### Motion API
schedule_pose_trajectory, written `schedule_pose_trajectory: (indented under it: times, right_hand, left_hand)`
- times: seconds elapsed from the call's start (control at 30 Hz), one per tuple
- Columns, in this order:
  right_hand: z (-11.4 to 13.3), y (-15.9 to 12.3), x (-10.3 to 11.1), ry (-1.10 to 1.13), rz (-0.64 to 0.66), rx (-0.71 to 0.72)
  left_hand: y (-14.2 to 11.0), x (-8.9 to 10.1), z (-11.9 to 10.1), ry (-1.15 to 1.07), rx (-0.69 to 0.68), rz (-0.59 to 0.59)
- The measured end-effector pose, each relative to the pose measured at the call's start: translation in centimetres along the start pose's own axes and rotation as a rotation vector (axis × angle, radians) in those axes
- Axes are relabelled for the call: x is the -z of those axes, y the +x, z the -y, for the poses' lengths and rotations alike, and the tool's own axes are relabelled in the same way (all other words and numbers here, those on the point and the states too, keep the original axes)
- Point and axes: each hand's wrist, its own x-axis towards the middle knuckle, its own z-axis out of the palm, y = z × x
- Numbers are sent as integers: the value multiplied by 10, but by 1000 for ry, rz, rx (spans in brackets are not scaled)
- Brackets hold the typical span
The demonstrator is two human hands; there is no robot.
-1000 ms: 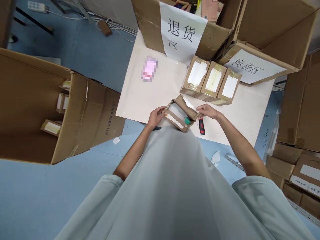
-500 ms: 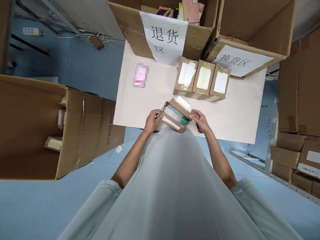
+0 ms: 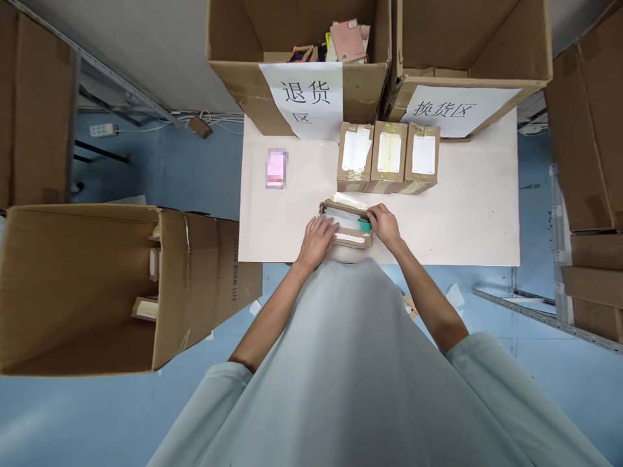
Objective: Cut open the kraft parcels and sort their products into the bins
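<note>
Left fingers over the open box, earlier at its end

Prob. parcel-returns rm: labelled ctns, pkg table.

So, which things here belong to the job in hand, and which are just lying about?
Seemingly in use:
opened carton, with left hand and right hand at it
green piece inside
perhaps three taped boxes

Seemingly lying about:
blurred pink item
power strip
white scrap
</note>
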Motion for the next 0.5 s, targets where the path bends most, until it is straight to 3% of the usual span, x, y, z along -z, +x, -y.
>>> schedule_pose_trajectory:
  times: [0.13, 0.23, 0.37, 0.5]
  right_hand:
    - [-1, 5, 4, -19, 46, 0]
    - [0, 2, 5, -25, 59, -13]
    - [0, 6, 4, -2, 23, -56]
    - [-5, 10, 2, 75, 3, -53]
  left_hand:
    - [22, 16, -9, 64, -49, 165]
    - [25, 27, -13, 87, -95, 198]
    - [5, 30, -20, 165, -212, 207]
    - [-20, 17, -22, 254, -212, 240]
